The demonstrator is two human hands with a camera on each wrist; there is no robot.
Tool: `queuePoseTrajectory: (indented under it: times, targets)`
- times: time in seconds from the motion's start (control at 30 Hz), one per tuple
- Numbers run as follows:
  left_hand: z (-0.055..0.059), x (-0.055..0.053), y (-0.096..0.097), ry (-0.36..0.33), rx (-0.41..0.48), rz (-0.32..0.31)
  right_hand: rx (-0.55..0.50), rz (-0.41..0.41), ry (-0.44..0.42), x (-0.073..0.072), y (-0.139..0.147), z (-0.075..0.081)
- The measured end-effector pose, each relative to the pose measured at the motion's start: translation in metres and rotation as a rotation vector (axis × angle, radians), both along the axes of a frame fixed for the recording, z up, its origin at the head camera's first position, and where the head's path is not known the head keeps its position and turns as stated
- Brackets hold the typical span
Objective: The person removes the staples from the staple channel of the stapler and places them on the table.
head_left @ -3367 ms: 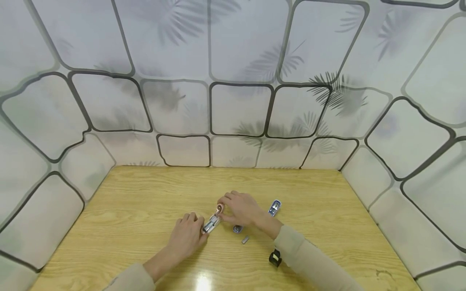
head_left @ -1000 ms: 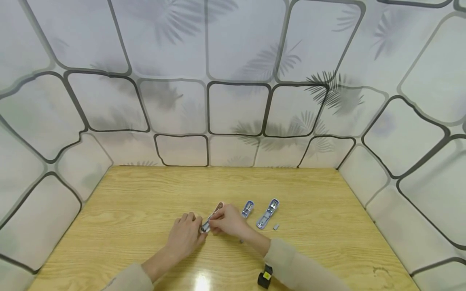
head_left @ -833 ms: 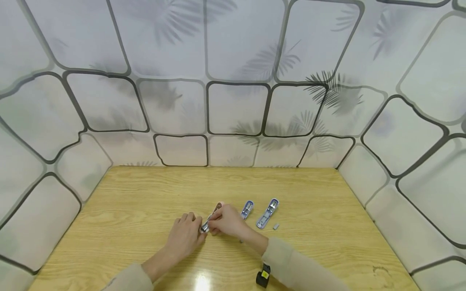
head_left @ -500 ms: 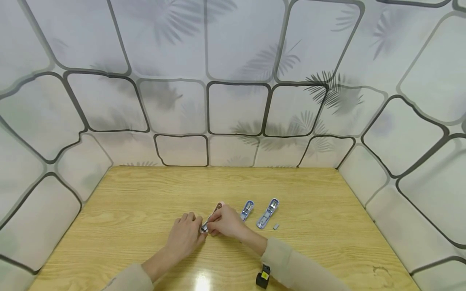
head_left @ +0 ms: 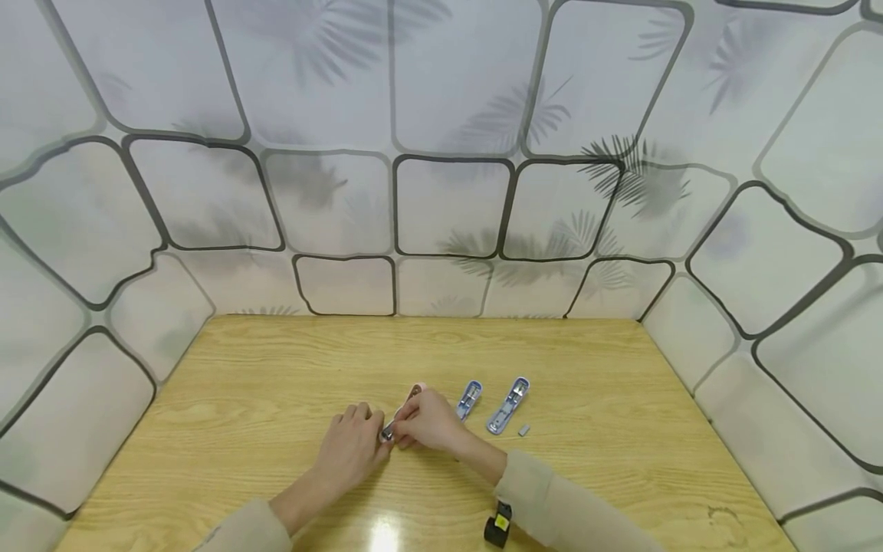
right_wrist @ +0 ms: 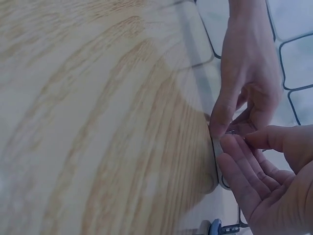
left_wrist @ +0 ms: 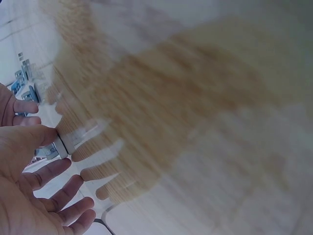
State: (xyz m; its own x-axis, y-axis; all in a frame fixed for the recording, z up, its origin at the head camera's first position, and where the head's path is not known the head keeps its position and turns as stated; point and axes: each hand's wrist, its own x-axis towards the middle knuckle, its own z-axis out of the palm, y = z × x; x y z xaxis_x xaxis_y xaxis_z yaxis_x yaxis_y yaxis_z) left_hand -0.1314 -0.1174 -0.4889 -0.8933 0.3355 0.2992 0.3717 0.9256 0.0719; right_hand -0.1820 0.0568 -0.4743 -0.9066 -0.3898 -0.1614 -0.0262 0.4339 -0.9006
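A small pink-and-white stapler [head_left: 386, 435] lies slanted on the table, its long inner channel facing up. My left hand [head_left: 350, 441] grips its near end between thumb and index finger, the other fingers spread loosely, as the left wrist view shows. With thumb and index finger together, my right hand [head_left: 434, 420] pinches at the stapler's channel near that same end. Its fingers cover the middle of the stapler, and I cannot tell whether a staple strip is between them. The stapler's pink far end sticks out beyond the right fingers.
Right of my hands lie two blue staplers, a partly covered one [head_left: 469, 399] and a fully visible one [head_left: 507, 406]. A small grey staple strip [head_left: 524, 430] sits beside the second. A black wrist camera [head_left: 497, 525] hangs under the right sleeve. Patterned curtains [head_left: 441, 287] enclose the table.
Since the oldest frame my right hand has moved from the stapler's far end down to its near end, uncovering the blue staplers. In the last second the right fingers slid slightly nearer; the left hand stayed.
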Motion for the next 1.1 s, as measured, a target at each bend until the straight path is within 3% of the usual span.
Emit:
queuePoseTrajectory:
  times: [0.2, 0.43, 0.7, 1.1]
  targets:
    - [0.0, -0.001, 0.001, -0.015, 0.015, 0.006, -0.085, -0.02, -0.005, 0.001, 0.012, 0.006]
    - [0.001, -0.001, 0.002, -0.018, 0.018, 0.015, -0.064, 0.015, 0.026, 0.008, 0.029, 0.01]
    - [0.002, 0.0, 0.001, -0.01, 0.028, 0.013, -0.067, 0.027, -0.118, 0.022, 0.03, 0.002]
    - [0.0, 0.0, 0.001, -0.023, 0.032, 0.01, 0.003, 0.031, -0.159, 0.03, 0.021, -0.01]
